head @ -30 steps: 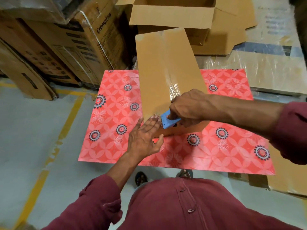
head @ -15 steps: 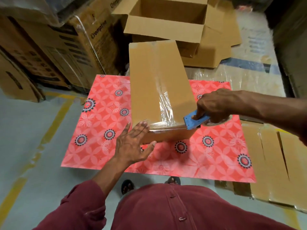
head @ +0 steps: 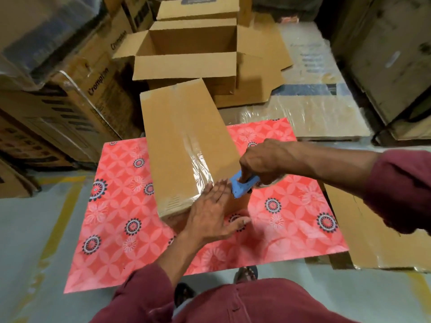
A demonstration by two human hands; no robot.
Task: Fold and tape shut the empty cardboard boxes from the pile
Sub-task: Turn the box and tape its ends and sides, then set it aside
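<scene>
A closed brown cardboard box stands on a table covered by a red flowered cloth. Clear tape runs along its top seam and over the near edge. My left hand lies flat with straight fingers against the box's near end, pressing the tape down. My right hand grips a blue tape dispenser at the box's near right corner, right beside my left fingertips. The roll itself is mostly hidden under my right hand.
An open empty cardboard box with flaps spread sits behind the table on flattened cartons. Printed cartons are stacked at the left. Plastic-wrapped flat cardboard lies at the right, and another flat sheet juts out beside the table.
My right hand brought the dispenser back left to the box's near corner. My left hand slid right along the near end toward it. The camera tilted up, showing more of the open box.
</scene>
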